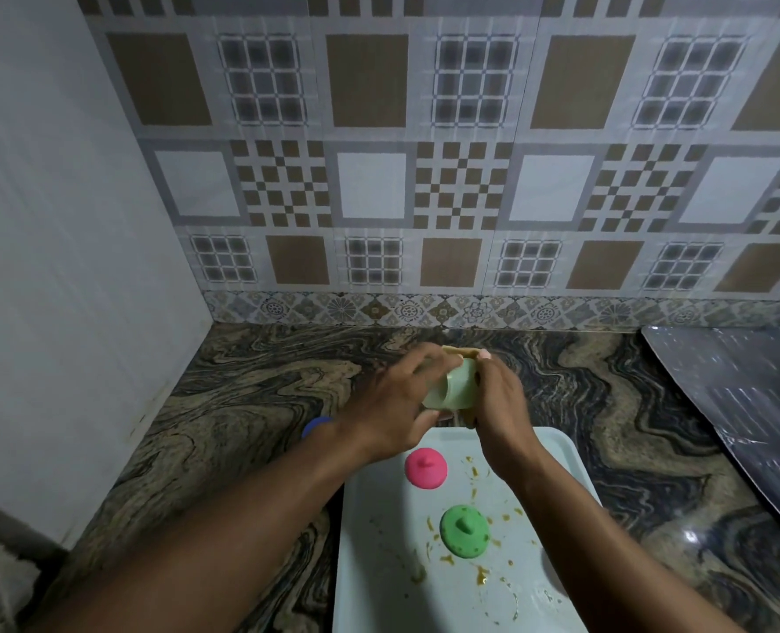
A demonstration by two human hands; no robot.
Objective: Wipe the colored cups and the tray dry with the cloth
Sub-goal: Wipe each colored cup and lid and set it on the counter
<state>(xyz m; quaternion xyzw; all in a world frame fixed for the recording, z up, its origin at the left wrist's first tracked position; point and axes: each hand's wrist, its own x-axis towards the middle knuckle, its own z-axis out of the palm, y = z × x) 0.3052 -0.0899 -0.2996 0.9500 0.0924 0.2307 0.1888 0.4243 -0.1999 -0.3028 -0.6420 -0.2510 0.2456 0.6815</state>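
Cup [458, 388] on side above tray [379, 564] far edge, long axis left-right, round end facing left. Left hand [392, 413] grasps cup; right hand [500, 404] clutches cloth [456, 350] against other end.

Pale green cup [454, 388] sideways, tray [379, 564] stained

Left hand [390, 406], right hand [500, 402], fingers curled, close together.
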